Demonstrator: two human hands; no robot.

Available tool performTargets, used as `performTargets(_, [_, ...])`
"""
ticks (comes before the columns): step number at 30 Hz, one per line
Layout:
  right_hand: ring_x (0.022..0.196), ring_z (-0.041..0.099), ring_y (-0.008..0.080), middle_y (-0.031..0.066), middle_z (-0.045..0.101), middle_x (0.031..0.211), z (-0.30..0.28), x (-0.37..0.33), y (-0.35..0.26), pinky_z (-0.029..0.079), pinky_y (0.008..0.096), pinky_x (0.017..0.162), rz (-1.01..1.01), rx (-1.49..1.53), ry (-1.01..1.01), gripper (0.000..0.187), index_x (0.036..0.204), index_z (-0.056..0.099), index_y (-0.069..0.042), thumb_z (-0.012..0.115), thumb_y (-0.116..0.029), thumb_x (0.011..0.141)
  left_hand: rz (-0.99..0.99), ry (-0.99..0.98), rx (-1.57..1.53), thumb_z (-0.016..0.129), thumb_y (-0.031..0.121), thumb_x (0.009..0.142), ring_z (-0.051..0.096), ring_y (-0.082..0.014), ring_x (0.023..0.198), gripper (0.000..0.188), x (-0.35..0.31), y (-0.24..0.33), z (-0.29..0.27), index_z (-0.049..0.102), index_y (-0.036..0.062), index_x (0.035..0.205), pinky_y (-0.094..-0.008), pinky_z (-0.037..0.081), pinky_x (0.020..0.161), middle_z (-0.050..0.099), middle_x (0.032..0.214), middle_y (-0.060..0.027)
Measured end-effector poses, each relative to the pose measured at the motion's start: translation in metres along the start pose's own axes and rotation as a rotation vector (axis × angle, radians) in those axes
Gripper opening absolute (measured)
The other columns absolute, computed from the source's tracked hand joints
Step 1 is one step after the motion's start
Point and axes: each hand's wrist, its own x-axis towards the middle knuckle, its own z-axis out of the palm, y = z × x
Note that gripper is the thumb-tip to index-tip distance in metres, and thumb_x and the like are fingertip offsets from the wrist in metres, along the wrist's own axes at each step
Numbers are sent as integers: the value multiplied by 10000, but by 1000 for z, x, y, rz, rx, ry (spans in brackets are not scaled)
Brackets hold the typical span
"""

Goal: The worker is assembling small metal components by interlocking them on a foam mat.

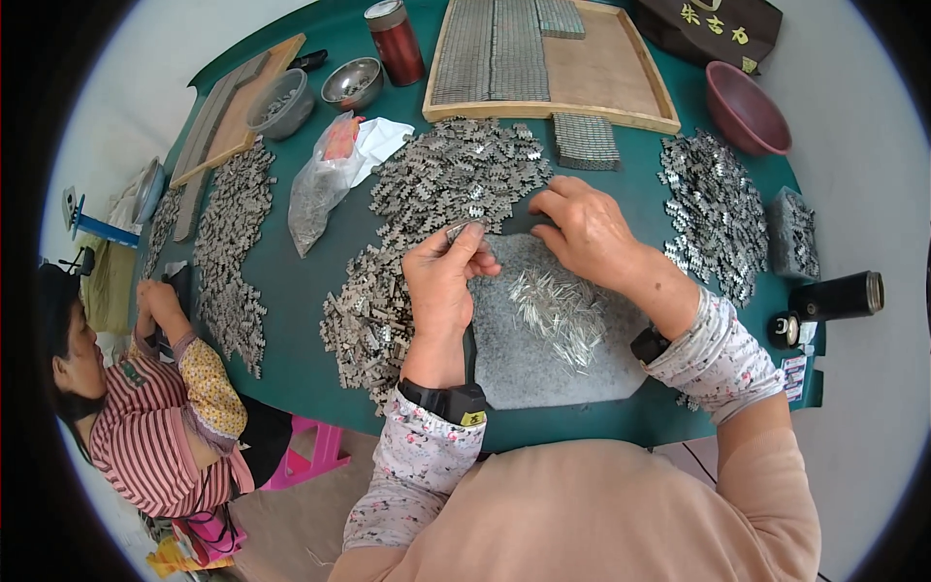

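My left hand [446, 276] is closed, its thumb pressing a small grey metal piece [460, 230] against the fingers. My right hand [587, 231] hovers just right of the heap of toothed metal pieces [461, 170]. Its thumb and bent forefinger are apart, with nothing visible between them. Below both hands lies a grey felt-like mat [524, 373], bearing a scattered pile of thin, shiny metal pins [562, 320]. Another heap of metal pieces [369, 310] sits left of my left wrist.
Beyond the heaps, a wooden tray [606, 73] holds rows of metal strips; a stacked block [586, 142] lies before it. A maroon bowl [747, 109], more pieces [716, 218] and a black flask [839, 296] are at right. A plastic bag [320, 194] and a seated co-worker [160, 407] are left.
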Motion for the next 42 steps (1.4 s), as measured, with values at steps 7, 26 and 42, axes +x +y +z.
performTargets(7, [889, 590, 317, 118, 582, 862, 26, 28, -3, 489, 412, 744, -62, -66, -68, 189, 921, 634, -21, 681, -81, 748, -10, -17, -104, 683, 154, 878, 610, -159, 585, 194, -2, 2, 1, 654, -38, 897, -305, 545, 521, 632, 733, -88])
performTargets(26, [876, 604, 322, 120, 595, 876, 18, 12, 4, 502, 413, 741, 7, -44, -47, 182, 921, 639, -24, 669, -43, 742, 17, 35, -148, 644, 152, 892, 557, -139, 598, 178, -3, 3, 2, 622, -14, 949, -282, 487, 511, 584, 714, -57])
performTargets(42, [883, 612, 317, 132, 606, 887, 37, 28, 5, 506, 403, 761, -50, -116, -16, 122, 860, 613, -34, 586, -62, 744, -86, -47, -181, 528, 389, 951, 592, -182, 608, 424, -1, -3, 0, 617, -25, 956, -333, 523, 543, 609, 723, -96])
